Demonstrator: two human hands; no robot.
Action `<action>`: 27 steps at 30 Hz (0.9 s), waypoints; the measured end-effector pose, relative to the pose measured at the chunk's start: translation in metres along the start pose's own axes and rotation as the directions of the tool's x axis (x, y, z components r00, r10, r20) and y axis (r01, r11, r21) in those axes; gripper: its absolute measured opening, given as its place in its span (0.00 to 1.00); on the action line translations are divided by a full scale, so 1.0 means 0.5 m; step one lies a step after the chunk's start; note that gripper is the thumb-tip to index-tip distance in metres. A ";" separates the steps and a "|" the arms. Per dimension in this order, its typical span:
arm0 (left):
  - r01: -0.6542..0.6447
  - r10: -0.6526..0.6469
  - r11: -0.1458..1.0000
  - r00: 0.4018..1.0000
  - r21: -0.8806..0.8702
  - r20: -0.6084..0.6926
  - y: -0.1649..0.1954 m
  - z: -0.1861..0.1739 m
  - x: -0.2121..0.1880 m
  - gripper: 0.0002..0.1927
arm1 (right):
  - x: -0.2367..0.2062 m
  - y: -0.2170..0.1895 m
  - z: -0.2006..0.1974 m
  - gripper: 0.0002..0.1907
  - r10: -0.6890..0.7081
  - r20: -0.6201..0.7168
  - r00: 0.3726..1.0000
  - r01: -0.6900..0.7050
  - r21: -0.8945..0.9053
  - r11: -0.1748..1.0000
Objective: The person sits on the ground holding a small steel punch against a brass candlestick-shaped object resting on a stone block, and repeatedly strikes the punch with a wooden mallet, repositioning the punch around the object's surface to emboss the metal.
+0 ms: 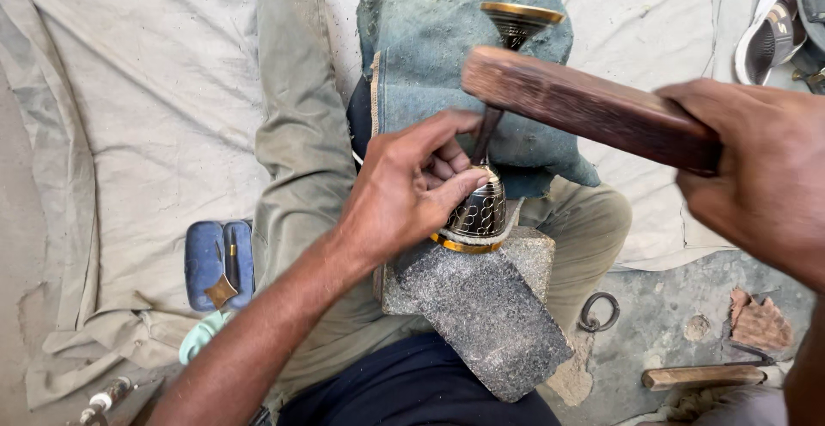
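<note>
Dark engraved metal goblet with gold-coloured rims [478, 207], lying tilted with its patterned bowl on a speckled grey stone block [485, 314] and its flared foot [518, 20] raised over a teal cloth pad [447, 39] draped on the seated person's leg. The left hand [408, 190] is curled around the bowl, thumb and fingers [447, 155] pressed to the metal, and seems to pinch a slim dark tool [486, 134] against the work; whether that rod is a punch or the goblet's own stem cannot be told. The right hand [760, 172] is closed in a full grip on a long reddish-brown wooden mallet bar [584, 104], held raised above the tool. For a clean strike, judgement suggests keeping the bowl seated firmly on the stone, the tool steady and square to the surface, the blow short and light, and the left fingers clear of the mallet's path. A blue case [219, 263] lies on the pale ground sheet [129, 91] beside the leg.
</note>
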State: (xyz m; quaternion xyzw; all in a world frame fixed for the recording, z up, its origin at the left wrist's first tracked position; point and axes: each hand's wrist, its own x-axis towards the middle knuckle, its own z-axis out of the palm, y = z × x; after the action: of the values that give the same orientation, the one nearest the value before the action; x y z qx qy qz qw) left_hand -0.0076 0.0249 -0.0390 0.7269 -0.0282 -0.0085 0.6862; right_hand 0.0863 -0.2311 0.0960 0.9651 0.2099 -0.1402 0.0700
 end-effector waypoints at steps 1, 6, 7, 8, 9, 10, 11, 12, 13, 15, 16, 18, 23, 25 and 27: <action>-0.016 0.016 1.000 0.999 0.001 -0.035 -0.005 0.006 -0.004 0.25 | 0.004 -0.006 -0.006 0.21 -0.035 0.032 0.999 0.037 -0.068 0.997; 0.047 -0.119 0.965 0.954 -0.256 -0.274 -0.025 0.058 -0.034 0.17 | 0.029 -0.053 -0.046 0.14 -0.117 -0.286 0.951 0.174 0.181 0.968; 0.040 -0.116 0.971 0.940 -0.237 -0.319 -0.028 0.066 -0.039 0.17 | 0.034 -0.062 -0.056 0.14 -0.159 -0.273 0.949 0.194 0.109 0.975; 0.047 -0.140 0.961 0.934 -0.274 -0.329 -0.031 0.072 -0.043 0.17 | 0.040 -0.070 -0.066 0.15 -0.200 -0.260 0.945 0.217 0.038 0.976; 0.052 -0.162 0.949 0.927 -0.311 -0.340 -0.033 0.077 -0.044 0.16 | 0.044 -0.079 -0.075 0.17 -0.272 -0.238 0.932 0.270 -0.043 0.962; 0.059 -0.188 0.935 0.918 -0.351 -0.348 -0.035 0.081 -0.046 0.16 | 0.047 -0.087 -0.083 0.20 -0.342 -0.206 0.917 0.322 -0.121 0.939; 0.046 -0.181 0.934 0.917 -0.354 -0.357 -0.036 0.083 -0.048 0.17 | 0.050 -0.095 -0.089 0.21 -0.371 -0.186 0.910 0.331 -0.214 0.919; 0.037 -0.176 0.933 0.914 -0.359 -0.365 -0.037 0.084 -0.048 0.18 | 0.052 -0.104 -0.094 0.22 -0.398 -0.161 0.903 0.339 -0.303 0.891; 0.028 -0.173 0.931 0.911 -0.364 -0.374 -0.037 0.084 -0.048 0.18 | 0.055 -0.111 -0.098 0.23 -0.408 -0.155 0.900 0.345 -0.319 0.883; 0.031 -0.163 0.942 0.912 -0.335 -0.376 -0.037 0.084 -0.048 0.20 | 0.059 -0.122 -0.106 0.22 -0.410 -0.166 0.897 0.355 -0.284 0.891; 0.030 -0.156 0.947 0.912 -0.319 -0.378 -0.036 0.084 -0.047 0.21 | 0.061 -0.125 -0.110 0.21 -0.393 -0.176 0.902 0.350 -0.234 0.907; 0.048 -0.148 0.965 0.909 -0.256 -0.390 -0.031 0.084 -0.048 0.21 | 0.067 -0.128 -0.115 0.18 -0.349 -0.189 0.918 0.327 -0.135 0.935; 0.036 -0.068 0.995 0.929 -0.094 -0.365 -0.010 0.073 -0.045 0.20 | 0.095 -0.122 -0.115 0.17 -0.215 0.152 0.965 0.262 -0.498 0.826; 0.063 -0.081 0.996 0.946 -0.067 -0.314 -0.007 0.060 -0.031 0.19 | 0.106 -0.113 -0.112 0.17 -0.328 0.075 0.942 0.323 -0.475 0.819; 0.080 -0.099 0.993 0.963 -0.086 -0.251 -0.003 0.048 -0.021 0.21 | 0.109 -0.099 -0.108 0.10 -0.145 0.060 0.988 0.156 -0.286 0.946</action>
State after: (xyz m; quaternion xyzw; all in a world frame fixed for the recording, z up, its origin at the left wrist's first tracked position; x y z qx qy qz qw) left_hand -0.0194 0.0015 -0.0420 0.6963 0.0934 0.0529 0.7097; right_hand 0.1259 -0.1552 0.1271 0.9228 0.2997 -0.1311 0.2036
